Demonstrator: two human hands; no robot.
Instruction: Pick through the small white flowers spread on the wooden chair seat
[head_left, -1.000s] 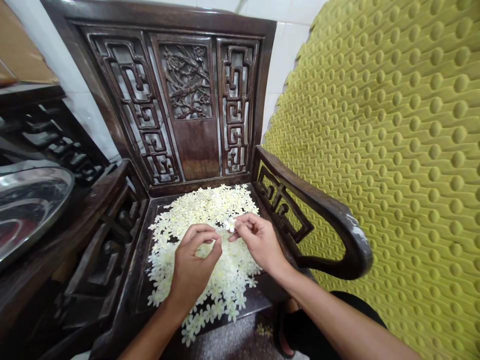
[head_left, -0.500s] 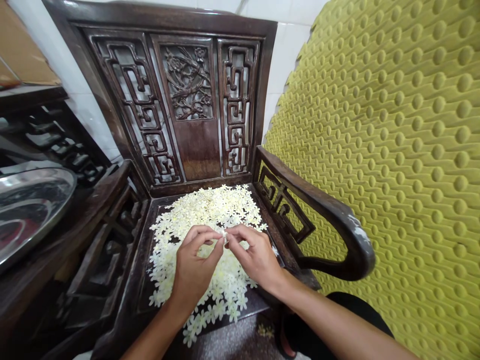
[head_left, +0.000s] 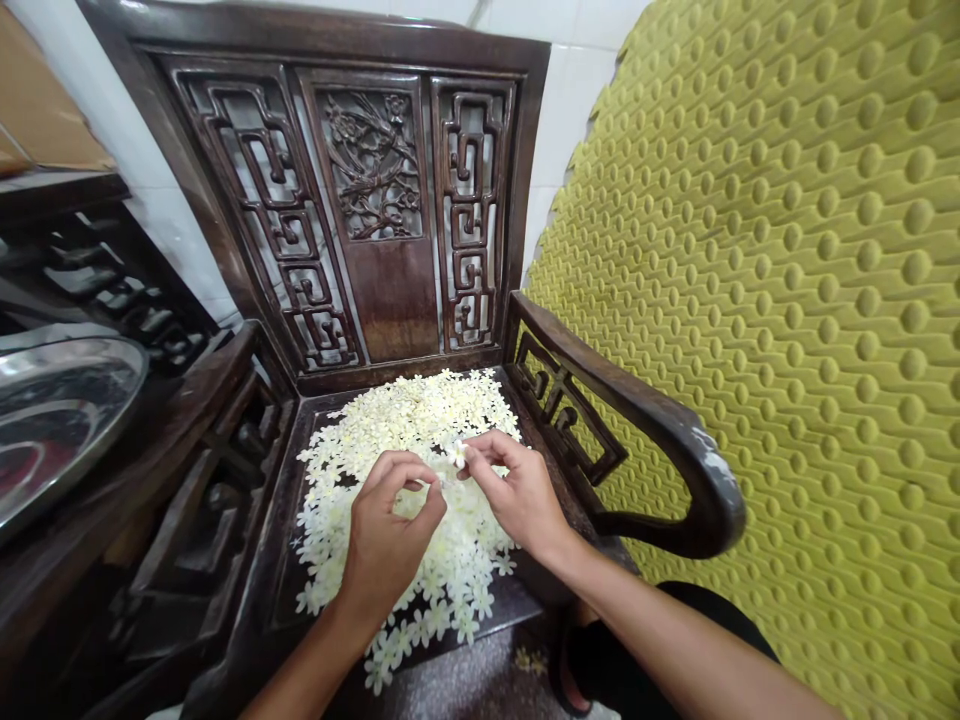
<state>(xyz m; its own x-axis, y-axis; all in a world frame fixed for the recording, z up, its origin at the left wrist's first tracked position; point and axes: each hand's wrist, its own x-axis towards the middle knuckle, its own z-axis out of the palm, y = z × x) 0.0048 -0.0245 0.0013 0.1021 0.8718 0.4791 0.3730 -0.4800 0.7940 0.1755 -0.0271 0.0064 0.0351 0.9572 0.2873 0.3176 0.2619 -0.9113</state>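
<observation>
A small white flower (head_left: 456, 454) is pinched between the thumb and forefinger of my right hand (head_left: 517, 488), its petals facing up and left. Just left of it, my left hand (head_left: 394, 520) has thumb and fingertips brought together; a tiny pale bit shows at the tips, too small to name. Both hands hover over a wide layer of loose white and pale yellow flowers (head_left: 397, 425) spread over the seat of a dark wooden chair (head_left: 397, 300). Some of the flowers behind my hands and wrists are hidden.
The chair's carved armrest (head_left: 660, 430) curves along the right. Past it stands a yellow padded mat (head_left: 787, 300) with raised bumps. At far left is a shiny metal tray (head_left: 112, 400). A few flowers (head_left: 531, 660) lie on the speckled floor.
My hands have moved apart from their shared pinch. The right hand has shifted slightly up and right with the flower, which now shows more fully; the left stays nearly in place.
</observation>
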